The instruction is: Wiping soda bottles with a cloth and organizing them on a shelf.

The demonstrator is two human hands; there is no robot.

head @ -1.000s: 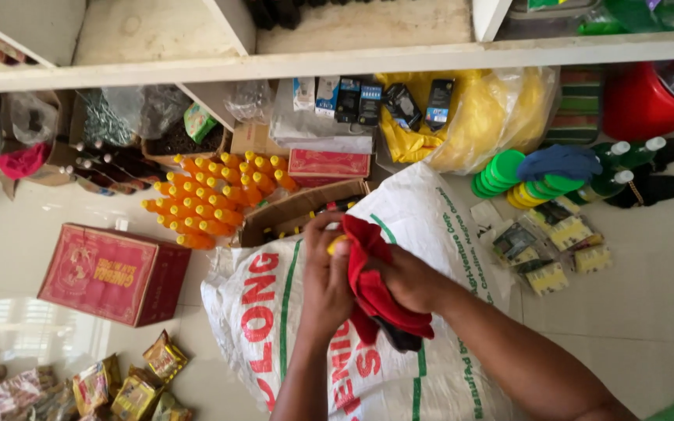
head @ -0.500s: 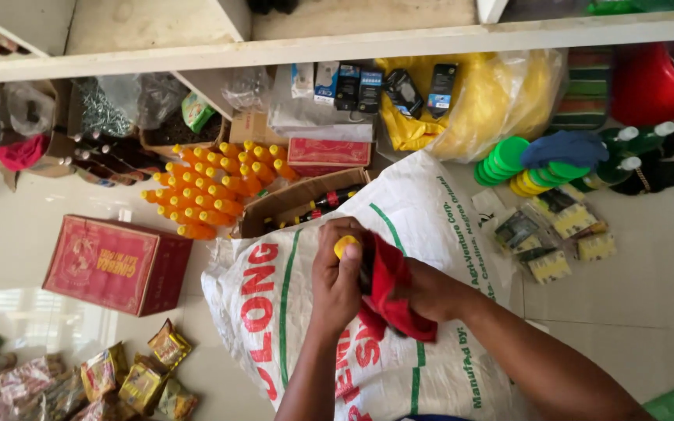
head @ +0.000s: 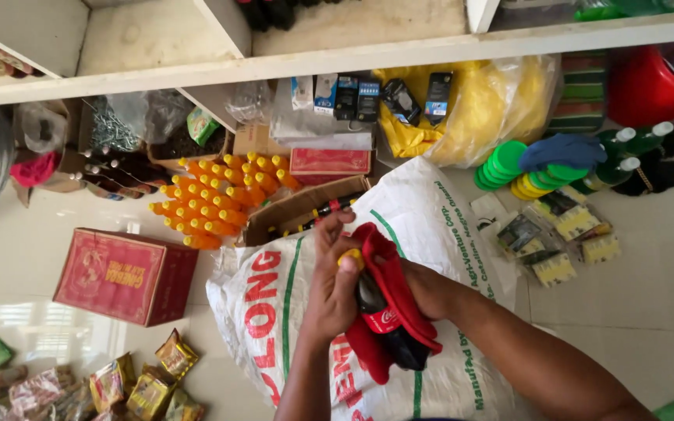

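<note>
My left hand (head: pixel 331 279) grips the neck and yellow cap of a dark soft-drink bottle (head: pixel 376 308) with a red label. A red cloth (head: pixel 390 290) wraps around the bottle's side, and my right hand (head: pixel 424 290) holds that cloth against the bottle; the fingers are mostly hidden behind it. Both hands are above a large white woven sack (head: pixel 431 226) with red and green print, which lies on the pale tiled floor.
An open cardboard box (head: pixel 294 214) with dark bottles lies just beyond the sack. A pack of orange bottles (head: pixel 216 204), a red carton (head: pixel 122 274), snack packets (head: pixel 138 382), green lids (head: pixel 505 164), a yellow bag (head: pixel 481 105) and white shelving (head: pixel 337 58) surround it.
The bottle has come further out of the cloth, its dark body and red label now showing. Both hands have shifted slightly toward me over the sack.
</note>
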